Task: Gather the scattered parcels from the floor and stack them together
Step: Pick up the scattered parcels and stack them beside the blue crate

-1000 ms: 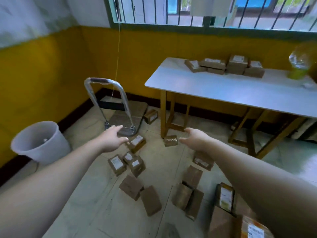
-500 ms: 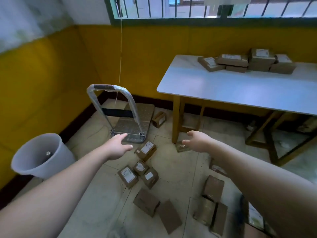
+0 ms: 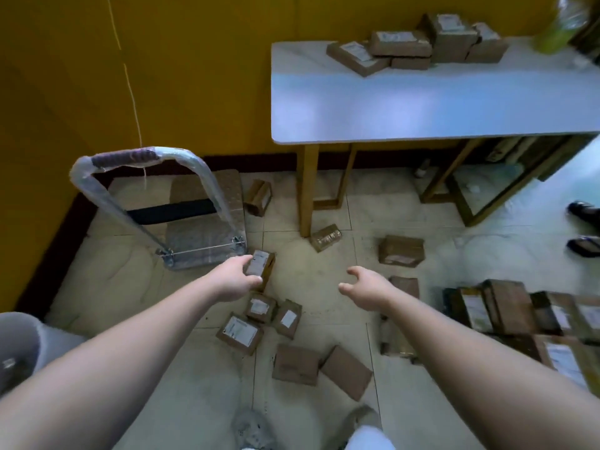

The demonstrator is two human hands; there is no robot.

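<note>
Several brown cardboard parcels lie scattered on the tiled floor. My left hand (image 3: 233,280) reaches down to a small labelled parcel (image 3: 263,266) just in front of the trolley, with fingers and thumb curled round its left side. It still lies on the floor. My right hand (image 3: 367,284) hovers over bare tiles with loosely spread fingers, holding nothing. A plain parcel (image 3: 406,285) lies just right of that hand. Three labelled parcels (image 3: 256,319) cluster below my left hand. Two flat parcels (image 3: 319,368) lie nearer my feet. More parcels (image 3: 506,310) lie packed together at the right.
A folding hand trolley (image 3: 201,228) stands at the yellow wall. A white table (image 3: 406,108) on wooden legs carries stacked parcels (image 3: 418,47). A grey bucket (image 3: 19,349) sits at the left edge. Another person's shoes (image 3: 584,228) are at the right. My feet (image 3: 256,430) are below.
The view has tilted down and moved closer to the floor. My left hand has dropped onto the labelled parcel by the trolley. My right hand has lowered and spread its fingers.
</note>
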